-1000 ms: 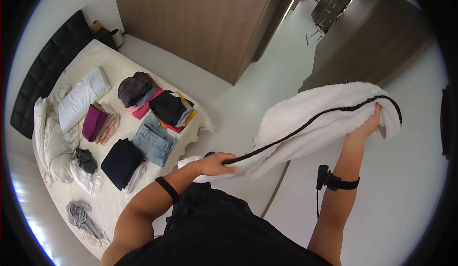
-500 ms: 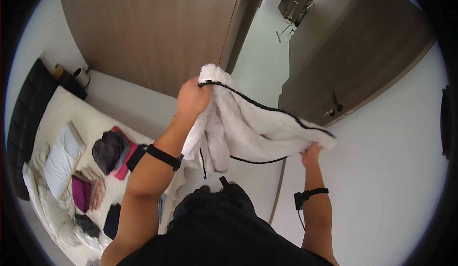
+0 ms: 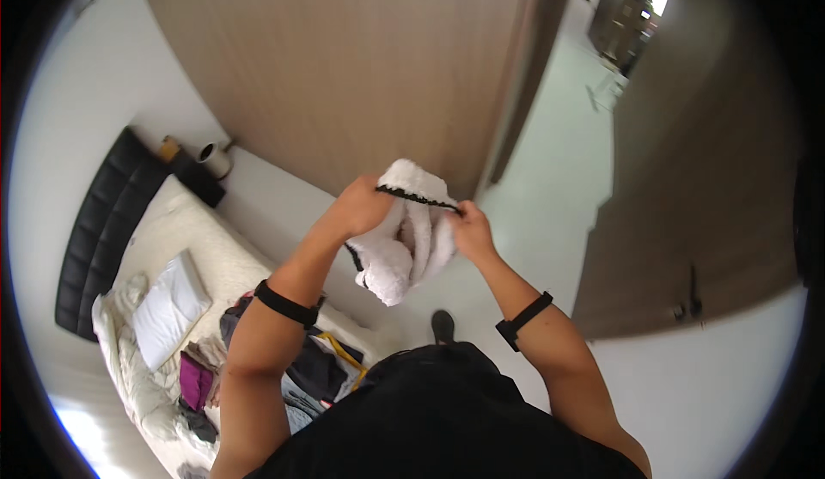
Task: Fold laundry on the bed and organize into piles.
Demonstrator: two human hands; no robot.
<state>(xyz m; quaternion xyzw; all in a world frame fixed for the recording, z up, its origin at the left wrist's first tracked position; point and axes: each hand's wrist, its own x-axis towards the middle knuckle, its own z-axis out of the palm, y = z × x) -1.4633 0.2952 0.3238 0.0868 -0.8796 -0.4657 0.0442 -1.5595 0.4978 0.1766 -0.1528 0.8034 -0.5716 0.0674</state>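
A fluffy white fleece garment [image 3: 385,266] with black edging hangs bunched in front of me, above the floor. My left hand [image 3: 364,207] is closed on its upper left part, beside the black trim. On the other end of that trim, my right hand [image 3: 472,228] grips with its fingers pinched. Between the two hands the trimmed edge runs nearly straight, sloping down to the right. Below it the cloth droops in folds, and its full shape is hidden.
To my left is a bed [image 3: 225,237] with a black headboard [image 3: 116,221], a white pillow [image 3: 172,310] and several piled clothes [image 3: 318,367]. A wooden panel [image 3: 344,67] stands ahead, a dark door [image 3: 696,187] on the right. Between them, pale floor [image 3: 550,152] leads away.
My right hand has moved left toward my left hand, so the stretched garment now hangs bunched. The view has turned, and the bed and doorway appear farther right.
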